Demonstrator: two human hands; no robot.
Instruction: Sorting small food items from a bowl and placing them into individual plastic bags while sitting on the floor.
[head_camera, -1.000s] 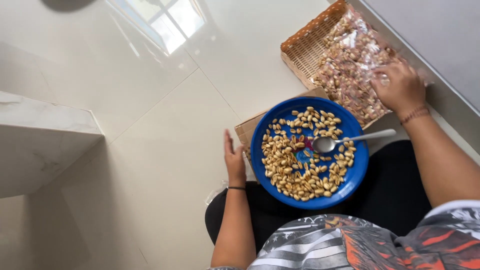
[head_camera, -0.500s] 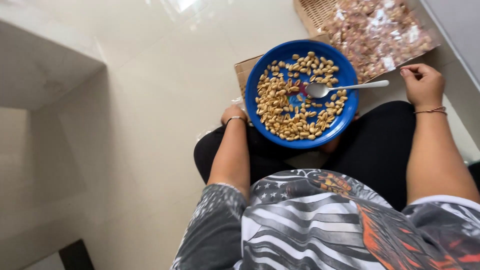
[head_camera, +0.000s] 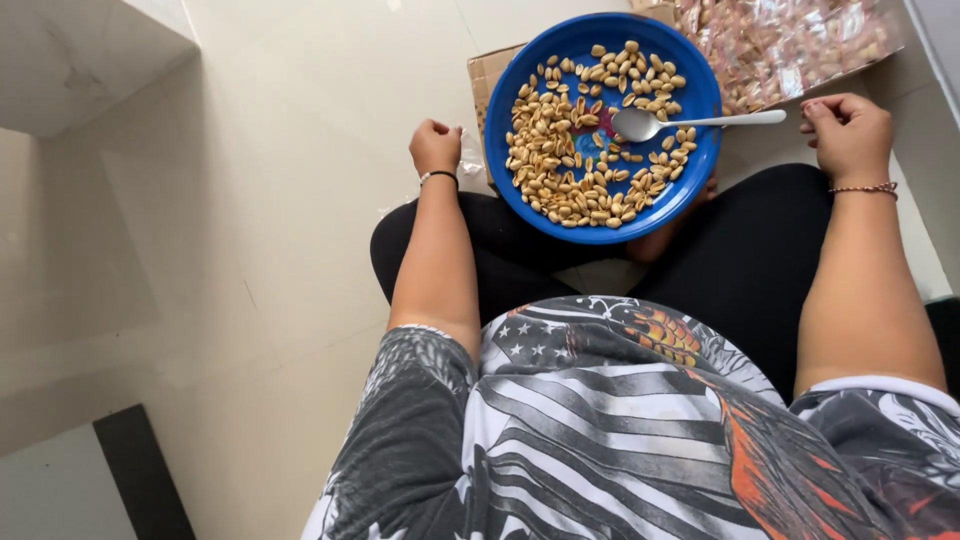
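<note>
A round blue plate (head_camera: 690, 180) rests on my crossed legs and holds several shelled peanuts (head_camera: 560, 150). A metal spoon (head_camera: 640, 124) lies in it with its handle sticking out over the right rim. My left hand (head_camera: 435, 146) is curled into a loose fist just left of the plate, beside a scrap of clear plastic (head_camera: 468, 158). Just past the tip of the spoon handle is my right hand (head_camera: 850, 135), fingers curled in. Nothing is visibly held in either hand.
A piece of brown cardboard (head_camera: 487, 70) lies under the plate's far left side. Several clear packets of peanuts (head_camera: 790, 45) are heaped at the top right. A marble ledge (head_camera: 80, 50) sits at the top left, and a dark floor tile (head_camera: 140, 470) at the bottom left.
My right hand came off the peanut packets and drew back beside the spoon handle. My left hand let go of the plate rim and curled up. The view tilted down toward my lap.
</note>
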